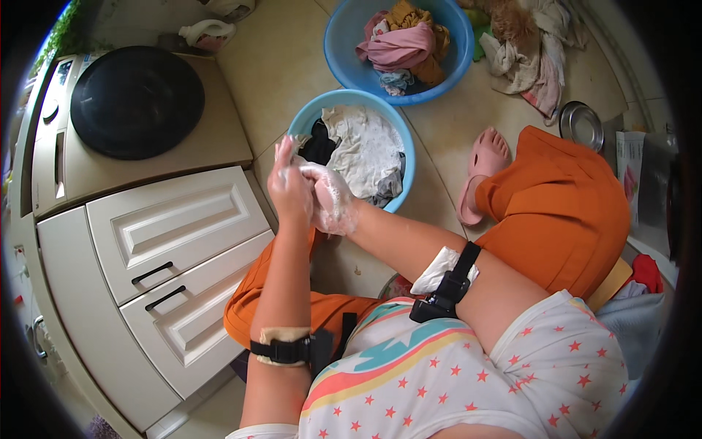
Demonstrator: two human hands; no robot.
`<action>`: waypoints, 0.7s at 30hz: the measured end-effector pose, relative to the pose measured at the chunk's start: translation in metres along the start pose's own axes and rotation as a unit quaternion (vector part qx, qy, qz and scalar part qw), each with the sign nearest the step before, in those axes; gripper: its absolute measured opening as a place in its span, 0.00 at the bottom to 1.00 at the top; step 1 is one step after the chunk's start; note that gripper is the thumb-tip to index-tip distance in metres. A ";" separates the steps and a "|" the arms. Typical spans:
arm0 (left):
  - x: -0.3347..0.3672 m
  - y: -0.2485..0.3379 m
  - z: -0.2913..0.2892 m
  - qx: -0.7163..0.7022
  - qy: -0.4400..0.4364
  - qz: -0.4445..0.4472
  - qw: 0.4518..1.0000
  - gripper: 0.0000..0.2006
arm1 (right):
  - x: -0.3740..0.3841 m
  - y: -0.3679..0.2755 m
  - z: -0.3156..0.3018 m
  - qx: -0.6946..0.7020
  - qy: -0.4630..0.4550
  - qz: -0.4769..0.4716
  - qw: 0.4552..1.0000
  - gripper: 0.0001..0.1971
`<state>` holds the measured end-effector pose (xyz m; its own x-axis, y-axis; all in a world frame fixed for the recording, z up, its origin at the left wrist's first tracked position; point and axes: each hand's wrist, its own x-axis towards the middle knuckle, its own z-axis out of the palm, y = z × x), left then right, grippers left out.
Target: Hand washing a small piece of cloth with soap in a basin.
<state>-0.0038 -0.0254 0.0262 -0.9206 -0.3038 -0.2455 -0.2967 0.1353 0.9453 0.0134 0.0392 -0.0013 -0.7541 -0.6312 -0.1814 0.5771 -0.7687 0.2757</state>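
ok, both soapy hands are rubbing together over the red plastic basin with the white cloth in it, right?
Not quite: the head view shows that round plastic basin is blue, not red. The soapy left hand and right hand do rub together over it, white cloth inside.

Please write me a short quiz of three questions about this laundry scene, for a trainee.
1. True or false: the left hand and the right hand are pressed together and soapy.
2. Which tub lies nearest the hands? A) the near blue basin with white cloth B) the far blue basin with pink cloth
3. What colour is the slipper?

Key: 1 true; 2 A; 3 pink.
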 end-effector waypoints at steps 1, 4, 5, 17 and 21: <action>-0.006 -0.001 0.005 0.020 -0.038 0.042 0.998 0.22 | -0.002 -0.010 -0.002 0.015 -0.001 -0.019 1.000 0.15; -0.043 0.006 0.007 0.084 -0.126 0.165 0.975 0.23 | -0.011 -0.009 0.015 0.014 0.036 -0.012 0.999 0.16; -0.049 0.007 0.005 0.104 -0.150 0.206 0.961 0.23 | -0.014 -0.005 0.021 -0.008 0.072 0.008 0.997 0.17; -0.027 0.009 0.000 0.344 -0.129 0.282 0.887 0.21 | -0.001 -0.002 -0.009 0.097 -0.060 -0.028 0.993 0.18; -0.005 0.024 -0.005 0.294 -0.098 0.247 0.918 0.22 | 0.013 0.003 -0.020 0.011 -0.090 0.015 0.996 0.23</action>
<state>-0.0048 -0.0251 0.0512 -0.9905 0.0994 0.0946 0.1372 0.7150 0.6856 0.0116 0.0270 -0.0214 -0.7812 -0.6242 -0.0016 0.5954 -0.7459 0.2986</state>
